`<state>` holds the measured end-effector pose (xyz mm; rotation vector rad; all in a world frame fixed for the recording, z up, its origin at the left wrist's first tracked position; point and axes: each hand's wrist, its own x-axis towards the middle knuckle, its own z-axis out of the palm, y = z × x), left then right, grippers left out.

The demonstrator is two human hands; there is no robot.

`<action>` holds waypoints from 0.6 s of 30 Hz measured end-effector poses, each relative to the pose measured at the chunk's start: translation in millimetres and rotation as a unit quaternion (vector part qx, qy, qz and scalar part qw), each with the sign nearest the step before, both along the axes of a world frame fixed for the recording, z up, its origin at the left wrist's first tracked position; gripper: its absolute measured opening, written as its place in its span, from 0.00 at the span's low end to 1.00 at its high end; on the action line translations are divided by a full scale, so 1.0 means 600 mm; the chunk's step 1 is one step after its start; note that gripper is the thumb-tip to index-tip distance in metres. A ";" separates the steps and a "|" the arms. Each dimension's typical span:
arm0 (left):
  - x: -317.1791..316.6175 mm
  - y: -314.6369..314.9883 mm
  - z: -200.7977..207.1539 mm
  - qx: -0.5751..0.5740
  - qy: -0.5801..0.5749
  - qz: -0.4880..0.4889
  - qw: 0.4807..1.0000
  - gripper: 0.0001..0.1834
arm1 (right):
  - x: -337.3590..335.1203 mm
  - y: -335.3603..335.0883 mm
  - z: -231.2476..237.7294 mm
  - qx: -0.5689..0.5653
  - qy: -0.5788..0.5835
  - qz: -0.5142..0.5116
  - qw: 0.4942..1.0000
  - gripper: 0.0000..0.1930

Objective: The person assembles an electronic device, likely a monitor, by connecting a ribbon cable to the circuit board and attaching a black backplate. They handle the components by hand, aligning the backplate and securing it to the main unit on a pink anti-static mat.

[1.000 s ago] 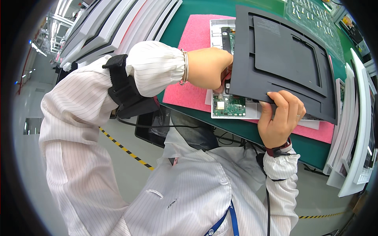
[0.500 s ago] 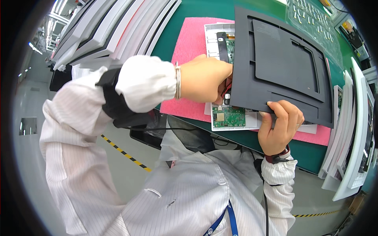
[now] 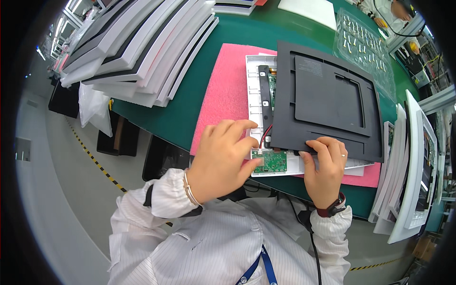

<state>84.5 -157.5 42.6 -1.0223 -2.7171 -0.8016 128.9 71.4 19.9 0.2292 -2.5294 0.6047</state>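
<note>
My right hand (image 3: 325, 167) pinches the near edge of a dark grey back cover (image 3: 327, 102), thumb at the rim and fingers on top. This cover lies askew over a white frame (image 3: 253, 90), hiding most of its inside. Along the frame's exposed left part run a black strip (image 3: 266, 102) and a red wire (image 3: 266, 135). A green circuit board (image 3: 274, 162) sits in the near left corner. Over that corner my left hand (image 3: 223, 159) is open, its fingers spread and curved, its thumb tip at the board's left edge. It appears to hold nothing.
A pink foam mat (image 3: 221, 90) lies under the frame on the green table (image 3: 183, 121). White panels (image 3: 142, 52) lean in a row at left; more panels (image 3: 403, 161) stand at right. A clear tray of small parts (image 3: 363, 52) lies at the far right. Another person's hand (image 3: 400, 10) shows beyond.
My left hand has come out from beside the cover's left edge, moved nearer, and opened. The red wire now shows more clearly. My right hand keeps its grip on the cover; the view has shifted.
</note>
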 end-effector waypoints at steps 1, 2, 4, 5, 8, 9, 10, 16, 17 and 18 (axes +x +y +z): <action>0.000 0.002 -0.001 0.003 0.003 0.004 1.000 0.12 | 0.000 0.000 0.004 0.005 -0.011 0.001 1.000 0.12; 0.001 0.005 -0.004 0.008 0.000 0.010 1.000 0.12 | 0.001 -0.001 0.008 0.004 -0.025 0.004 1.000 0.12; -0.001 0.009 -0.009 0.019 -0.005 0.020 1.000 0.11 | 0.001 -0.004 0.018 0.000 -0.053 0.009 0.999 0.12; -0.002 0.011 -0.013 0.023 -0.004 0.024 0.999 0.10 | 0.001 -0.009 0.025 -0.008 -0.061 0.026 0.998 0.13; -0.006 0.012 -0.021 0.031 -0.006 0.029 0.999 0.10 | -0.004 -0.032 0.043 -0.005 -0.081 0.084 0.993 0.13; -0.008 0.012 -0.021 0.033 -0.008 0.025 0.999 0.09 | -0.008 -0.040 0.045 0.014 -0.085 0.108 0.990 0.14; -0.010 0.012 -0.021 0.036 -0.011 0.021 0.999 0.09 | -0.012 -0.047 0.044 0.033 -0.089 0.132 0.987 0.14; -0.015 0.009 -0.026 0.049 -0.035 0.020 0.998 0.10 | -0.040 -0.075 0.034 0.102 -0.091 0.148 0.980 0.12; -0.014 0.008 -0.031 0.055 -0.031 0.020 0.998 0.10 | -0.041 -0.076 0.035 0.114 -0.096 0.150 0.977 0.12; -0.014 0.006 -0.037 0.062 -0.027 0.020 0.998 0.11 | -0.043 -0.078 0.035 0.126 -0.101 0.152 0.975 0.12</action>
